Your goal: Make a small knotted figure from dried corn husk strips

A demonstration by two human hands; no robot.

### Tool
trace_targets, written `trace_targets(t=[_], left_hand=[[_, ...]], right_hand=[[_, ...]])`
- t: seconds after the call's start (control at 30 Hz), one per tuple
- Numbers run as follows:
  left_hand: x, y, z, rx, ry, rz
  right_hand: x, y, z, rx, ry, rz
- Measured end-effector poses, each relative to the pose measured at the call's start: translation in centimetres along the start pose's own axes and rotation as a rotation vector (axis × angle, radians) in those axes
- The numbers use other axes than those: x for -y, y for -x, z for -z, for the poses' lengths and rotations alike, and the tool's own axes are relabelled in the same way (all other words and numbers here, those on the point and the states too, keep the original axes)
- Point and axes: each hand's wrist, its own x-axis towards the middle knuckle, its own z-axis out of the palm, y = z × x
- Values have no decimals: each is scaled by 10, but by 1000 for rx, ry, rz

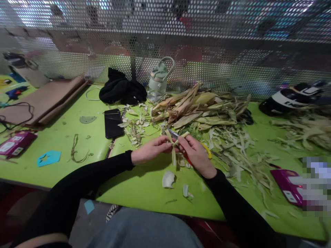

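Note:
Both hands meet over the front middle of the green table. My left hand (155,150) pinches pale corn husk strips (174,159) that cross one another, one end hanging down and others sticking up. From the right, my right hand (197,155) closes its fingers on the same strips. Behind the fingers show the blades of a pair of scissors (172,134), with a yellow and red handle by the right hand; whether they lie on the table I cannot tell. A large heap of dried corn husks (201,106) lies just beyond, with shredded husk (137,127) around it.
A black phone (113,124) lies left of the hands. Farther back stand a black cloth bundle (121,88) and a pale green bottle (158,81) before a perforated metal screen (103,58). Purple power strips (287,184) sit at both sides. White scraps (168,179) lie near the table's front edge.

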Motion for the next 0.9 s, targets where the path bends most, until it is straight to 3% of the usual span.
trace_targets(t=[0.27, 0.53, 0.7, 0.9], left_hand=[[-3, 1, 0, -30, -21, 25], [3, 4, -7, -117, -325, 36], [10, 6, -9, -84, -184, 45], [1, 0, -5, -157, -1, 100]], right_hand=[[1, 0, -4, 88, 11, 9], [6, 10, -9, 6, 228, 162], [3, 14, -13, -45, 220, 160], [-2, -1, -2, -37, 166, 85]])
